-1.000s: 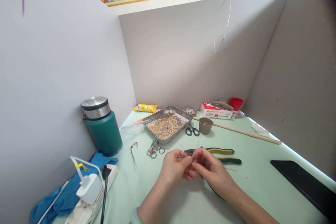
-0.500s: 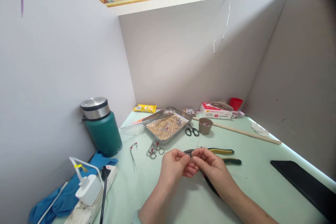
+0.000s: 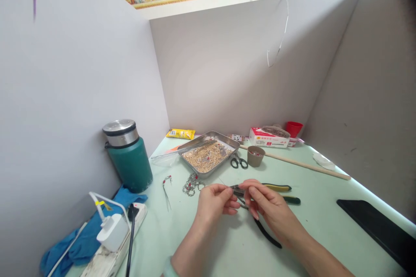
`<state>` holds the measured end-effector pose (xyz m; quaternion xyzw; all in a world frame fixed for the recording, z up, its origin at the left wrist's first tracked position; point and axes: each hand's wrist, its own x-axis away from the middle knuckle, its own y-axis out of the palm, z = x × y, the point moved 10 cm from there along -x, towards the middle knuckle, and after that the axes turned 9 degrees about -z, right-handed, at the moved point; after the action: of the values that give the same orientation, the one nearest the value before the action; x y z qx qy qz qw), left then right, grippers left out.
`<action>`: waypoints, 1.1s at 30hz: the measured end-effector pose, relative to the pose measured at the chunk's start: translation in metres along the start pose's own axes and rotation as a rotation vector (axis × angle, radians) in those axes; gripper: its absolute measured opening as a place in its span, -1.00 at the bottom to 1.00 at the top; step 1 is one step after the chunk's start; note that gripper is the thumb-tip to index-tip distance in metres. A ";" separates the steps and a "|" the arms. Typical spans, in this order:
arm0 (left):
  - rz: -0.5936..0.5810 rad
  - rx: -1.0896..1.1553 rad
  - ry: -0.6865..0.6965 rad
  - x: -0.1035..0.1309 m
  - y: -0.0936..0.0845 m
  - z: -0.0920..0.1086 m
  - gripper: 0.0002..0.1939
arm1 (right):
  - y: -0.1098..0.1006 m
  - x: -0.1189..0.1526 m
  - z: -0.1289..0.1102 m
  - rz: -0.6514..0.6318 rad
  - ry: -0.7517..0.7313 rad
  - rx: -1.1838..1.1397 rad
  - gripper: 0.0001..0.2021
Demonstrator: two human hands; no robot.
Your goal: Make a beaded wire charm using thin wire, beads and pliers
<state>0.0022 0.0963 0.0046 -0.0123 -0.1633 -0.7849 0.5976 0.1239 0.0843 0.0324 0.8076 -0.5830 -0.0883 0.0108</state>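
My left hand is closed in a pinch at the table's middle, with a thin wire faintly visible near its fingertips; what it grips is too small to make out. Just to its right, my right hand has bent fingers, the thumb near the index finger, and whether anything is between them is unclear. Beneath and behind the hands lie pliers with yellow-and-black and green handles and another tool with a black handle. Beaded chains and a wire piece with red beads lie to the left.
A metal tray of gold beads stands behind the hands, beside scissors and a brown cup. A green flask and power strip are left. A wooden stick and black object lie right.
My hands have moved slightly apart, and my right fingers have shifted from the fingertips of my left hand. More of the black tool handle now shows. The view has shifted slightly.
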 end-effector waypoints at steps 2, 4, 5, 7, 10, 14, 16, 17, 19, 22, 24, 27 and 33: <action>-0.005 0.000 0.005 0.000 0.001 0.000 -0.74 | -0.002 0.001 0.001 0.024 0.004 0.073 -0.74; -0.012 0.003 0.019 -0.001 0.002 0.001 -0.75 | -0.005 0.001 0.005 0.056 0.030 0.155 -0.72; -0.019 0.005 0.029 -0.001 0.003 0.002 -0.76 | -0.008 0.001 0.007 0.082 0.046 0.206 -0.70; -0.042 0.002 0.044 -0.001 0.006 0.003 -0.78 | -0.013 0.001 0.010 0.131 0.076 0.304 -0.69; -0.079 -0.033 0.047 -0.001 0.012 0.002 -0.82 | -0.014 0.000 0.014 0.150 0.112 0.346 -0.73; -0.076 -0.096 0.023 -0.001 0.014 0.000 -0.85 | -0.005 -0.003 0.015 0.097 0.122 0.286 -0.80; -0.067 -0.097 0.016 0.000 0.014 0.000 -0.87 | -0.001 -0.003 0.015 0.063 0.134 0.270 -0.81; -0.053 -0.091 0.016 0.000 0.013 -0.001 -0.88 | 0.000 -0.003 0.015 0.058 0.132 0.268 -0.81; -0.014 -0.067 0.022 0.001 0.010 0.000 -0.90 | 0.001 -0.002 0.012 0.068 0.099 0.278 -0.83; 0.043 -0.003 0.039 0.002 0.005 0.000 -0.90 | 0.001 -0.002 0.004 0.100 0.007 0.289 -0.83; 0.064 0.048 0.048 0.002 0.003 0.000 -0.90 | 0.001 -0.002 0.002 0.111 -0.029 0.265 -0.82; 0.043 0.090 0.044 0.000 0.005 -0.002 -0.89 | -0.001 -0.002 0.005 0.127 -0.010 0.206 -0.82; -0.129 0.013 -0.027 -0.001 0.021 -0.008 -0.76 | -0.006 -0.003 0.008 0.099 0.010 0.216 -0.81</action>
<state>0.0241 0.0895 0.0018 -0.0085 -0.1768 -0.8203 0.5438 0.1276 0.0899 0.0243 0.7749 -0.6281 -0.0203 -0.0688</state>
